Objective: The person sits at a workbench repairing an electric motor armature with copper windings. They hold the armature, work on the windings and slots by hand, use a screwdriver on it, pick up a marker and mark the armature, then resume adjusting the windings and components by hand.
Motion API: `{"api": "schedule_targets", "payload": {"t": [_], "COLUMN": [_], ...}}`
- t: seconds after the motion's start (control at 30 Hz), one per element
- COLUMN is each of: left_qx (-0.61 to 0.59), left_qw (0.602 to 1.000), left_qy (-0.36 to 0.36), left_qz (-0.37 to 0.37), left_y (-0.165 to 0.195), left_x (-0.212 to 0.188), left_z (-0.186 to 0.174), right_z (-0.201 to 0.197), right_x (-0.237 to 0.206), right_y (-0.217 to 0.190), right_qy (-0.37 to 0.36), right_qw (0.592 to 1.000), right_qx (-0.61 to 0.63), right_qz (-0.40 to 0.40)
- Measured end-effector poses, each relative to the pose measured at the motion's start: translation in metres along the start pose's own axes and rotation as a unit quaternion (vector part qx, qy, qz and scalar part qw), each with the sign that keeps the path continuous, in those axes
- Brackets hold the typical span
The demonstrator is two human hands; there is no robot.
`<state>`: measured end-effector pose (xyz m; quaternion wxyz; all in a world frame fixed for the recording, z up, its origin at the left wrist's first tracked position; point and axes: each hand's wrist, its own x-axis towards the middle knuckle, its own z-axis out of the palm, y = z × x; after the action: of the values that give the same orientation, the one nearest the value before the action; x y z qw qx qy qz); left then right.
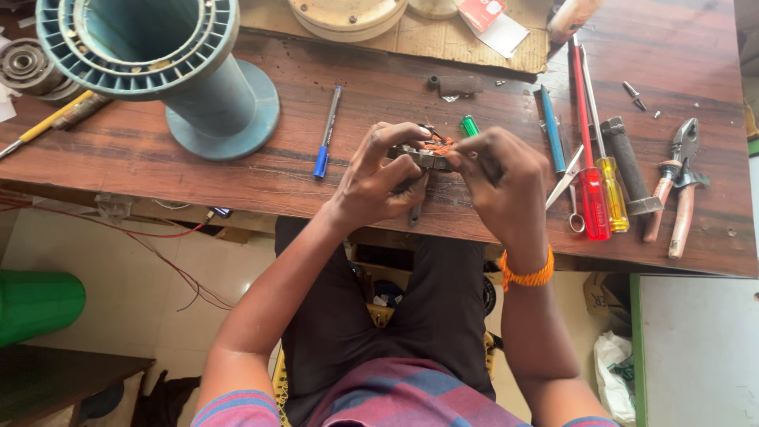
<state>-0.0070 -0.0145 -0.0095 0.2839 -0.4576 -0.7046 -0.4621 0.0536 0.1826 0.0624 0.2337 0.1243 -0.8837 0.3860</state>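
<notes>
Both of my hands hold a small metal motor part with copper wire windings just above the wooden table. My left hand grips its left side, thumb and fingers wrapped around it. On the part's right side my right hand, with an orange thread band at the wrist, pinches it with its fingers. A green-tipped tool pokes out just behind the part. Most of the part is hidden by my fingers.
A large teal spool stands at the back left, a blue pen beside it. Screwdrivers with red and yellow handles, scissors, a black-handled tool and pliers lie at the right. Red wire trails off the left edge.
</notes>
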Motion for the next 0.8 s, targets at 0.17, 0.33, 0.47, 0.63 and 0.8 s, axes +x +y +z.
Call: {"api": "schedule_targets", "payload": {"t": [0.17,0.33,0.47,0.63,0.8], "left_qx": [0.037,0.096,0.050,0.002,-0.057], "left_qw": [0.999,0.995,0.997,0.989,0.974], "left_qy": [0.012,-0.027,-0.046,-0.119,-0.187], "left_qz": [-0.007,0.006,-0.030,-0.085,-0.117], "left_y": [0.004,0.012,0.015,0.013,0.009], "left_x": [-0.003,0.004,0.013,0.033,0.047], "left_z": [0.003,0.001,-0.003,-0.013,-0.023], "right_z": [0.006,0.010,-0.002,-0.022,-0.014], "right_x": [0.030,0.044,0.032,0.004,-0.019], "right_y": [-0.001,0.022,0.035,0.025,0.008], "right_qy": [-0.072,-0.093,-0.079,-0.070,-0.058], "right_qw": [0.995,0.983,0.981,0.972,0.974], "right_qx": [-0.002,0.062,0.098,0.143,0.103], "right_qz": [0.063,0.146,0.146,0.171,0.194]}}
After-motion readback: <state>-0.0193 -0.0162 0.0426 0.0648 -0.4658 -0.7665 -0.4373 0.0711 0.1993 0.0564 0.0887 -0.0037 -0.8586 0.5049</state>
